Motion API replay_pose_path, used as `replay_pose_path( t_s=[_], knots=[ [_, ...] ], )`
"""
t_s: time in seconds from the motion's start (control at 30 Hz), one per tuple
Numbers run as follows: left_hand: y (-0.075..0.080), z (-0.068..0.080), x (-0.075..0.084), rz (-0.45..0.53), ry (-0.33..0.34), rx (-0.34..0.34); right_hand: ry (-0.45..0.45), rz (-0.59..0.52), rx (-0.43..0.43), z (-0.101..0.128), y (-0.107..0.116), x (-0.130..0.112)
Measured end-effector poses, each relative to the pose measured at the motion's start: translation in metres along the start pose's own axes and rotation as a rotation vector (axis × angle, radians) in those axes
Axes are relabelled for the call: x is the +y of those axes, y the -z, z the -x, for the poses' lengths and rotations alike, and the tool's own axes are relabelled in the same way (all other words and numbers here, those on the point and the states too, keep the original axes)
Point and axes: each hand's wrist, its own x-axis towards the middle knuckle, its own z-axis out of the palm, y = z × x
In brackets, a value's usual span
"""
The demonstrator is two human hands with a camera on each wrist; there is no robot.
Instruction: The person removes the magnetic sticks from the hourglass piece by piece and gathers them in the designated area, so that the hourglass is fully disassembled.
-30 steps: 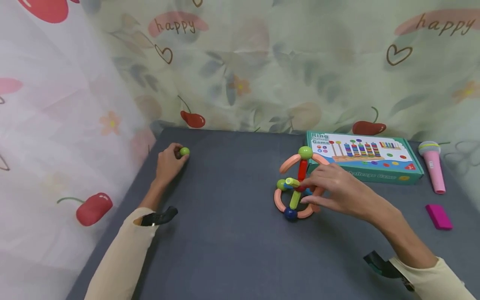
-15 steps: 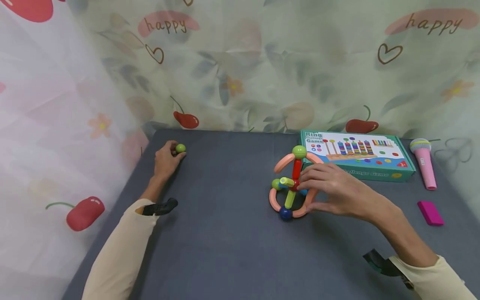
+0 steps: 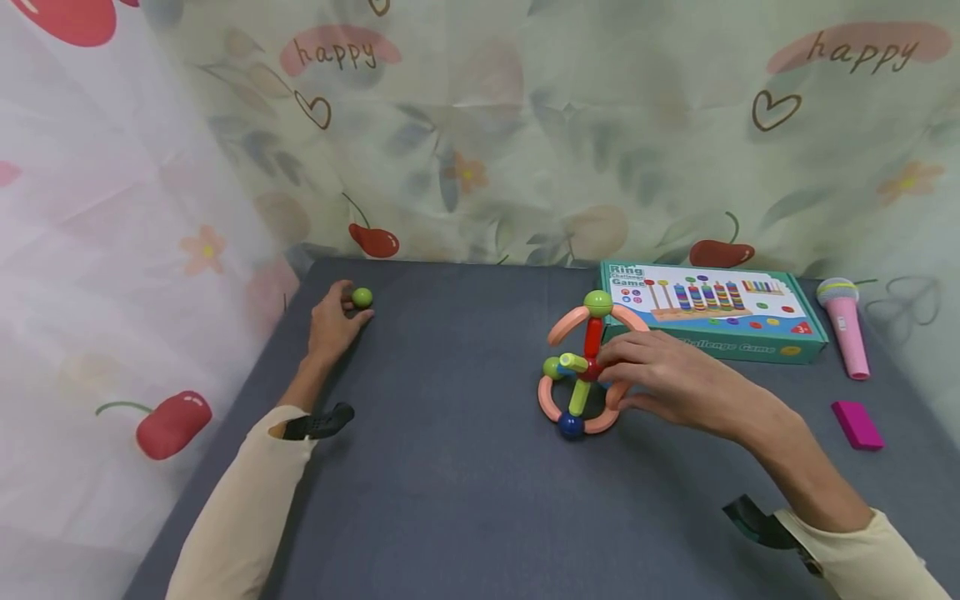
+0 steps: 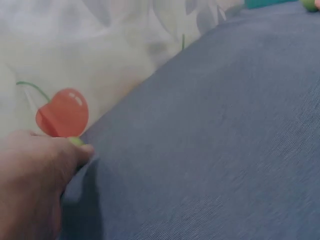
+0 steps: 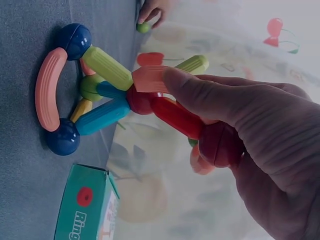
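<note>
— At the far left corner of the desk, what does the person's left hand have?

— Its fingertips pinch a small green ball that sits on the grey cloth close to the cherry-print curtain. The left wrist view shows only a sliver of that ball past the thumb.

— And toward the middle?

— A stick-and-ball structure stands on the desk: curved peach pieces, a red rod rising to a green ball on top, yellow-green and blue rods, and dark blue balls at the base. The right hand grips it, fingers curled round the red rod and the red ball at the hub, as the right wrist view shows up close.

— Any containers?

— One, just behind the structure: a teal game box lying flat and closed, with stacked coloured rings printed on the lid. Whatever is inside cannot be seen.

— Further right?

— A pink toy microphone lies just beside the box, and a magenta block lies on the desk nearer the person, apart from both.
</note>
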Motion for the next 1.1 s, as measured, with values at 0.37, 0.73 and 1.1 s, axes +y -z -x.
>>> replay_pose_path(
  t_s=[0.37, 0.73, 1.1],
  knots=[
    [-0.013, 0.038, 0.129, 0.223, -0.348, 0.114, -0.051, 0.02, 0.066, 0.002, -0.008, 0.004],
    [-0.086, 0.056, 0.23, 0.371, -0.401, -0.754, -0.015, -0.012, 0.128, 0.002, -0.012, 0.01],
    [-0.071, 0.067, 0.243, 0.298, -0.63, -1.039, -0.067, 0.023, 0.102, 0.005, -0.014, 0.011]
  ],
)
